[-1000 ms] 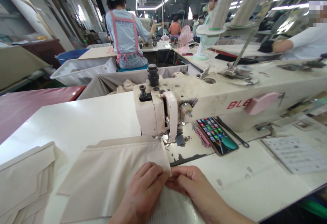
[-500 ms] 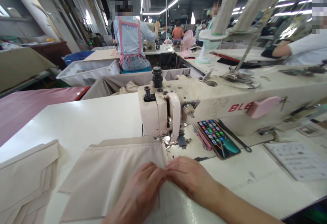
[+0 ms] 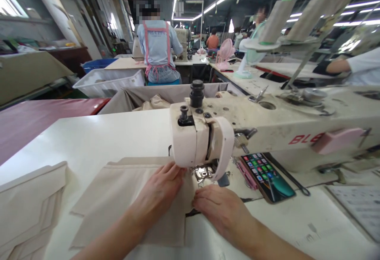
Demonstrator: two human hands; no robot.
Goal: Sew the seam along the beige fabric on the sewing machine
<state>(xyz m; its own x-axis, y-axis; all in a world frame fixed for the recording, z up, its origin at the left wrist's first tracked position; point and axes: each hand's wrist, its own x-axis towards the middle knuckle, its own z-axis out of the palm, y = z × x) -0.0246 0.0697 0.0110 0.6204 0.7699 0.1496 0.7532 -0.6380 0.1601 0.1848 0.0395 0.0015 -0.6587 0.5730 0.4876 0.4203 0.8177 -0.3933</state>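
Note:
A beige fabric piece (image 3: 127, 200) lies on the white table, its right edge close to the presser foot (image 3: 203, 172) of the sewing machine (image 3: 190, 133). My left hand (image 3: 163, 186) rests flat on this fabric, its fingers stretched toward the machine head and the tips partly hidden under it. Just in front of the presser foot, my right hand (image 3: 221, 204) has its fingers curled and pressed together at the fabric's right edge. The fingertips there pinch the edge, and the thumb is mostly hidden.
More beige pieces (image 3: 29, 208) are stacked at the left. A phone (image 3: 268, 179) lies right of the needle area, beside a dark long-handled tool (image 3: 287, 173). Behind the table stands a cloth-lined bin (image 3: 121, 101). A co-worker (image 3: 157, 46) sits farther back.
My left hand has moved forward, away from my right hand, and now lies flat near the machine head. My right hand stays by the fabric edge. The view has shifted slightly left.

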